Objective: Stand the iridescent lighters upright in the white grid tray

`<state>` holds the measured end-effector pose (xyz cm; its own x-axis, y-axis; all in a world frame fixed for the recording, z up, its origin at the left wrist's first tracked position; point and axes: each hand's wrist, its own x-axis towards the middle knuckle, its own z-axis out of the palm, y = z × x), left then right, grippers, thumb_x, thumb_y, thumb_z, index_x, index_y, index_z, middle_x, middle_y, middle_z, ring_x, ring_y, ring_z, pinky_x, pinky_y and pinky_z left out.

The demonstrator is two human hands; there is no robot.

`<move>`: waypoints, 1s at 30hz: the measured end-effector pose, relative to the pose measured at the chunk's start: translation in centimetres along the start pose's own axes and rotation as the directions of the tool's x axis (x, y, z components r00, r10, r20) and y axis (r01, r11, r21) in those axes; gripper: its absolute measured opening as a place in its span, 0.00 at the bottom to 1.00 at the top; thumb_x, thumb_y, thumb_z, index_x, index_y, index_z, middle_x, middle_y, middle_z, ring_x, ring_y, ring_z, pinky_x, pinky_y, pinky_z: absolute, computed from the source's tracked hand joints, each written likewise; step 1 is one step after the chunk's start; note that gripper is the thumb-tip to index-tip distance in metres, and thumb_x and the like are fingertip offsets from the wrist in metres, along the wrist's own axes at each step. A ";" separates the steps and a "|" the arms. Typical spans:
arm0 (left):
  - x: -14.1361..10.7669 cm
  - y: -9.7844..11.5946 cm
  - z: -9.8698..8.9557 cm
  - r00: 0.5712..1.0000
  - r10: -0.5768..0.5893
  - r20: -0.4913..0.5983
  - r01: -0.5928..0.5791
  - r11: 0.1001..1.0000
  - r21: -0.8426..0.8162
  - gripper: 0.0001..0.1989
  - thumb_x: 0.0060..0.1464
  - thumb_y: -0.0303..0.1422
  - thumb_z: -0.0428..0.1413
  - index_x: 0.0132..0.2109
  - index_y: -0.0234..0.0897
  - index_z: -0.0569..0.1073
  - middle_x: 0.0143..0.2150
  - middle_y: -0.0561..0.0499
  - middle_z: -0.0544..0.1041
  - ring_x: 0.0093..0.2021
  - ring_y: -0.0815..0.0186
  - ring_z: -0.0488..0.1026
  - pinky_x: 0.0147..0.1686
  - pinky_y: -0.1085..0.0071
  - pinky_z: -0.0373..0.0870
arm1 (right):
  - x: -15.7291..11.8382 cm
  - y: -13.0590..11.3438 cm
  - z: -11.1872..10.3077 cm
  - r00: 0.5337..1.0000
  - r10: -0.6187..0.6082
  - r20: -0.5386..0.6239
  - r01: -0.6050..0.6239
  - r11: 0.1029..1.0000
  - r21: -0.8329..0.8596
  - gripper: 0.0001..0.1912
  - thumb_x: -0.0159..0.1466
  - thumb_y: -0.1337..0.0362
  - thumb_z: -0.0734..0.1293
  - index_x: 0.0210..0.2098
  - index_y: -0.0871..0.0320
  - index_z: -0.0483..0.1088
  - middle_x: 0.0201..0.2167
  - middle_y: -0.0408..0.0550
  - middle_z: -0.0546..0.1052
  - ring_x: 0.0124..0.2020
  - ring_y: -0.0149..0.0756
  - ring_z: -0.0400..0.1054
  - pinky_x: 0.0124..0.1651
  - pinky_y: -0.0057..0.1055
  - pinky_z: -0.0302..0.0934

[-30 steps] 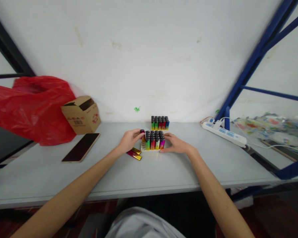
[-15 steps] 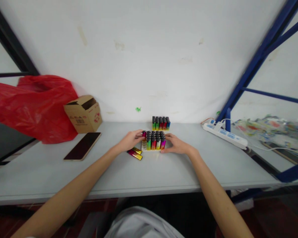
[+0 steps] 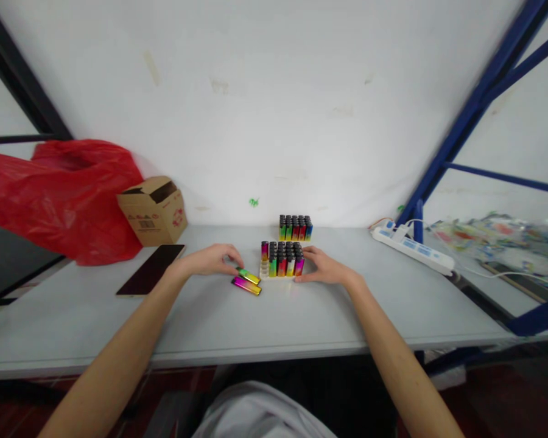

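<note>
Several upright lighters (image 3: 286, 261) stand in rows in a clear tray (image 3: 263, 269); its left column holds one pink lighter (image 3: 265, 250) at the back, with bare slots in front. My right hand (image 3: 318, 266) rests against the tray's right side, thumb near the front corner, fingers round the lighters. To the left, my left hand (image 3: 219, 260) pinches the dark end of a green-yellow lighter (image 3: 249, 276) lying on the table. Just in front of it lies a pink-yellow lighter (image 3: 246, 286). A second block of lighters (image 3: 295, 228) stands behind, near the wall.
A phone (image 3: 150, 270) lies at left on the grey table (image 3: 301, 322). Behind it are an open cardboard box (image 3: 155, 213) and a red plastic bag (image 3: 73, 201). A white power strip (image 3: 413, 249) with cables lies at right, beside a blue metal frame (image 3: 466, 115).
My left hand has left the pink lighter at the tray's back left and moved left to the green-yellow lighter. My right hand has stayed at the tray.
</note>
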<state>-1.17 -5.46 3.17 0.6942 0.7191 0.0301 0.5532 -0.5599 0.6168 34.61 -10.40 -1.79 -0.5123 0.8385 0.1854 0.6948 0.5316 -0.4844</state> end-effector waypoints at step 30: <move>1.8 4.2 4.6 0.964 -0.230 -0.135 0.021 0.571 -0.821 0.25 0.60 0.56 0.51 0.36 0.36 0.70 0.21 0.55 0.65 0.17 0.73 0.55 0.17 0.77 0.48 | 0.1 0.5 0.3 0.999 -0.027 -0.017 0.027 1.000 0.009 0.43 0.55 0.39 0.74 0.62 0.58 0.69 0.61 0.59 0.69 0.62 0.54 0.64 0.68 0.51 0.57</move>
<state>4.55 -8.37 2.22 0.4803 0.8771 -0.0068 -0.0472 0.0336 0.9983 34.74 -10.11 -2.26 -0.5222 0.8257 0.2134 0.6757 0.5532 -0.4872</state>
